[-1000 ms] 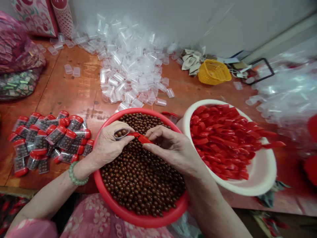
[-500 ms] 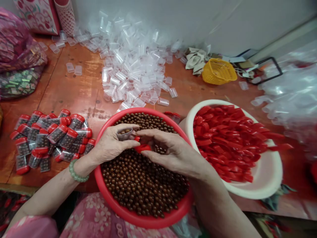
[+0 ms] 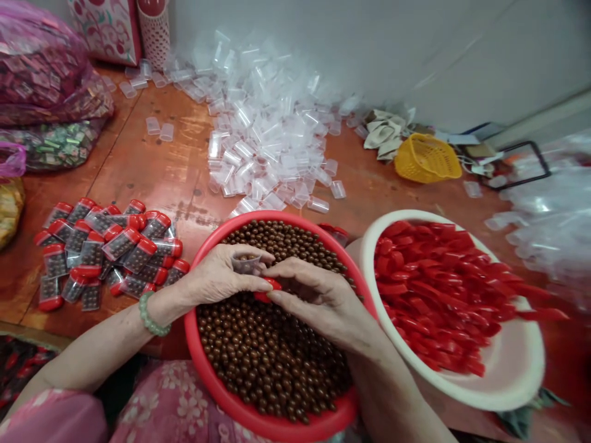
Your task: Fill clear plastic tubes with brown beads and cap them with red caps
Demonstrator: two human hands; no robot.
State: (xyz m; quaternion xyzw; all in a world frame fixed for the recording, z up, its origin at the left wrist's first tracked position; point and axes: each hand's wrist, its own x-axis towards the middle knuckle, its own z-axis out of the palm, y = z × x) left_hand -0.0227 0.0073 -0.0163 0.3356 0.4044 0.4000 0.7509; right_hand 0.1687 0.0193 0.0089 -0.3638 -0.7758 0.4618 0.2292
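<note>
My left hand (image 3: 215,275), with a green bead bracelet at its wrist, closes around a small clear plastic container (image 3: 247,264) with brown balls showing at its mouth. Between the fingertips of my right hand (image 3: 318,298) is a red plastic cap (image 3: 268,289), and my left thumb also meets it. Both hands are over a red basin (image 3: 190,332) full of shiny brown balls (image 3: 272,357). To the right, a white basin (image 3: 530,369) holds a heap of red plastic pieces (image 3: 438,289). Filled red-capped containers (image 3: 122,243) lie piled on the left.
A big heap of clear containers (image 3: 272,141) spreads across the back of the wooden table (image 3: 124,154). A yellow basket (image 3: 427,163) stands behind the white basin. Plastic bags of small packets (image 3: 50,80) fill the far left, and more clear containers (image 3: 545,215) lie far right.
The view has shifted, so everything sits lower and farther right. The red cap has turned slightly between my fingers; both hands keep their holds.
</note>
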